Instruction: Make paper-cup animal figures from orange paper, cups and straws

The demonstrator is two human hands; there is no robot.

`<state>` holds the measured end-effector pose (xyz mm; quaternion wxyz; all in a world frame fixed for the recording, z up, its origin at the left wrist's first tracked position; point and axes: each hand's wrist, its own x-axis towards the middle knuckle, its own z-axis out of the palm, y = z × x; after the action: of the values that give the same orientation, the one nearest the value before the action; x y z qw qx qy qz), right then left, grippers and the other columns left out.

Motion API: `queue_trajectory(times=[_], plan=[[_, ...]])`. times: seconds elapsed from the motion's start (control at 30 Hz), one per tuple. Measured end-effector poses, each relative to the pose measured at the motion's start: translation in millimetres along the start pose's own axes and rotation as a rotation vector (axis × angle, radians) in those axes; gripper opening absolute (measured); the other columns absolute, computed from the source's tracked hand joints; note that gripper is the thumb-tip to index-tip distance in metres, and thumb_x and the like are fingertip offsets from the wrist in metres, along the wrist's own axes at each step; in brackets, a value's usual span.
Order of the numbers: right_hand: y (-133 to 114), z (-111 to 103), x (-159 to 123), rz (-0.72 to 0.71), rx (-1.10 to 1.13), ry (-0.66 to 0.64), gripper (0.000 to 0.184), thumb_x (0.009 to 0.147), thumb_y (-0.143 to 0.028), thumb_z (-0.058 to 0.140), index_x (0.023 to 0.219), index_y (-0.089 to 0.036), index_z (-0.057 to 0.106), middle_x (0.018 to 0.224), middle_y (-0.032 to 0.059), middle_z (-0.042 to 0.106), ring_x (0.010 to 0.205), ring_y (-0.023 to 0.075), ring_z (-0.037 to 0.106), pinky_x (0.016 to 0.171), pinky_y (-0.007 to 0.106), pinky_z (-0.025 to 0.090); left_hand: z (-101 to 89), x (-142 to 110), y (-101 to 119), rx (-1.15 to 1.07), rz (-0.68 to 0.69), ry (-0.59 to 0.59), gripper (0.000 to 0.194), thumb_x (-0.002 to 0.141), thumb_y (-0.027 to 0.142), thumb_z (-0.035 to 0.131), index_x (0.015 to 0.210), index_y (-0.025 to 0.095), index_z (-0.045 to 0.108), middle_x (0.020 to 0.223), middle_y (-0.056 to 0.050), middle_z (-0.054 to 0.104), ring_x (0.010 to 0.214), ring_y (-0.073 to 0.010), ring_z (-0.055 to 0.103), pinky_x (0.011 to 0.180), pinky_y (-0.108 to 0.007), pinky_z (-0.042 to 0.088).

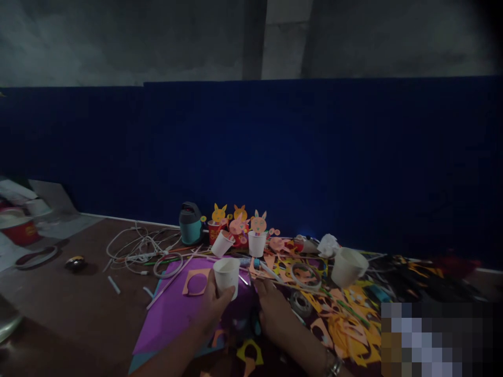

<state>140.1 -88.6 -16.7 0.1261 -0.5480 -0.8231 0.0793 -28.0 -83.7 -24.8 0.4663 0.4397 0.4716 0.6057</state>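
My left hand (218,298) is wrapped around a white paper cup (227,277), held upright over a purple sheet (168,303). My right hand (271,306) reaches forward with its fingers stretched out low over the craft pieces. Close along its left side lies what looks like a dark pair of scissors (255,319); whether the fingers touch it is unclear. A peach paper square with a round hole (196,281) rests on the purple sheet. Behind my hands stand a white cup with a paper rabbit figure (257,244) and a tilted white cup (222,243).
Yellow and orange paper scraps (349,324) cover the right side, with a tape roll (302,302) and a large white cup (348,268) among them. White cables (145,248) coil at left beside a teal container (190,225). A blue partition (275,146) closes off the back.
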Motion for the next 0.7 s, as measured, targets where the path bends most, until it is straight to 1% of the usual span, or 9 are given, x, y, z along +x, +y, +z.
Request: queue_trajectory(times=[0.1, 0.17, 0.23, 0.3, 0.4, 0.47, 0.53, 0.63, 0.7], plan=[[0.2, -1.4, 1.6, 0.048, 0.033, 0.006, 0.071, 0.065, 0.001, 0.041, 0.135, -0.011, 0.035, 0.131, 0.0168, 0.045, 0.117, 0.0282, 0.044, 0.094, 0.039, 0.036, -3.0, 1.5, -1.5, 0.044, 0.018, 0.004, 0.061, 0.066, 0.032, 0.066, 0.121, 0.021, 0.042, 0.098, -0.006, 0.063, 0.087, -0.0207, 0.059, 0.077, -0.030, 0.046], [2.6, -4.2, 2.4, 0.046, 0.118, 0.008, 0.072, 0.066, 0.002, 0.041, 0.136, -0.011, 0.033, 0.134, 0.0158, 0.043, 0.122, 0.0262, 0.041, 0.098, 0.037, 0.033, -5.4, 3.0, -2.9, 0.064, 0.025, -0.003, 0.060, 0.068, 0.032, 0.066, 0.121, 0.021, 0.042, 0.096, -0.005, 0.063, 0.085, -0.0200, 0.058, 0.075, -0.029, 0.047], [6.4, -8.3, 2.7, 0.019, 0.230, 0.017, 0.068, 0.069, 0.000, 0.041, 0.135, -0.013, 0.034, 0.136, 0.0132, 0.043, 0.123, 0.0227, 0.040, 0.101, 0.035, 0.031, -6.9, 4.2, -3.1, 0.078, 0.024, -0.010, 0.059, 0.069, 0.033, 0.066, 0.121, 0.021, 0.042, 0.095, -0.004, 0.062, 0.085, -0.0196, 0.058, 0.075, -0.029, 0.047], [9.5, -12.9, 2.4, -0.021, 0.320, 0.035, 0.061, 0.073, -0.003, 0.039, 0.133, -0.015, 0.038, 0.135, 0.0111, 0.045, 0.124, 0.0199, 0.041, 0.102, 0.032, 0.030, -6.7, 4.0, -0.8, 0.081, 0.028, 0.012, 0.059, 0.068, 0.033, 0.066, 0.121, 0.021, 0.042, 0.095, -0.004, 0.062, 0.085, -0.0200, 0.058, 0.075, -0.030, 0.047], [11.6, -18.6, 2.8, -0.085, 0.345, 0.044, 0.054, 0.075, -0.004, 0.038, 0.127, -0.014, 0.044, 0.129, 0.0102, 0.051, 0.120, 0.0175, 0.044, 0.101, 0.028, 0.031, -3.6, 0.8, 7.0, 0.077, 0.028, 0.048, 0.059, 0.069, 0.033, 0.065, 0.122, 0.022, 0.042, 0.099, -0.006, 0.062, 0.088, -0.0214, 0.058, 0.078, -0.032, 0.046], [13.9, -20.8, 4.4, -0.071, 0.246, 0.050, 0.046, 0.075, -0.004, 0.040, 0.118, -0.014, 0.054, 0.117, 0.0105, 0.058, 0.112, 0.0191, 0.050, 0.096, 0.029, 0.035, -1.2, -1.8, 11.9, 0.069, 0.026, 0.061, 0.059, 0.070, 0.033, 0.064, 0.123, 0.022, 0.041, 0.099, -0.006, 0.062, 0.089, -0.0216, 0.058, 0.078, -0.033, 0.046], [20.0, -21.5, 6.5, 0.018, 0.060, 0.090, 0.039, 0.073, -0.003, 0.043, 0.106, -0.013, 0.061, 0.108, 0.0124, 0.061, 0.106, 0.0242, 0.051, 0.092, 0.034, 0.036, 0.2, -3.4, 14.6, 0.063, 0.023, 0.068, 0.057, 0.069, 0.032, 0.064, 0.121, 0.023, 0.043, 0.096, -0.005, 0.062, 0.087, -0.0209, 0.058, 0.077, -0.032, 0.046], [36.3, -20.3, 8.9, 0.173, -0.211, 0.165, 0.031, 0.072, -0.004, 0.046, 0.096, -0.012, 0.064, 0.106, 0.0172, 0.060, 0.104, 0.0325, 0.049, 0.087, 0.044, 0.034, 0.6, -3.7, 14.9, 0.050, 0.007, 0.067, 0.053, 0.066, 0.032, 0.066, 0.115, 0.025, 0.047, 0.091, -0.002, 0.063, 0.083, -0.0204, 0.059, 0.074, -0.031, 0.047], [47.5, -19.4, 10.2, 0.219, -0.295, 0.175, 0.029, 0.075, -0.003, 0.044, 0.093, -0.012, 0.065, 0.102, 0.0187, 0.061, 0.101, 0.0333, 0.050, 0.084, 0.046, 0.033, 0.7, -3.5, 14.8, 0.033, -0.009, 0.062, 0.052, 0.064, 0.034, 0.068, 0.112, 0.026, 0.049, 0.089, -0.001, 0.064, 0.082, -0.0206, 0.059, 0.073, -0.031, 0.048]])
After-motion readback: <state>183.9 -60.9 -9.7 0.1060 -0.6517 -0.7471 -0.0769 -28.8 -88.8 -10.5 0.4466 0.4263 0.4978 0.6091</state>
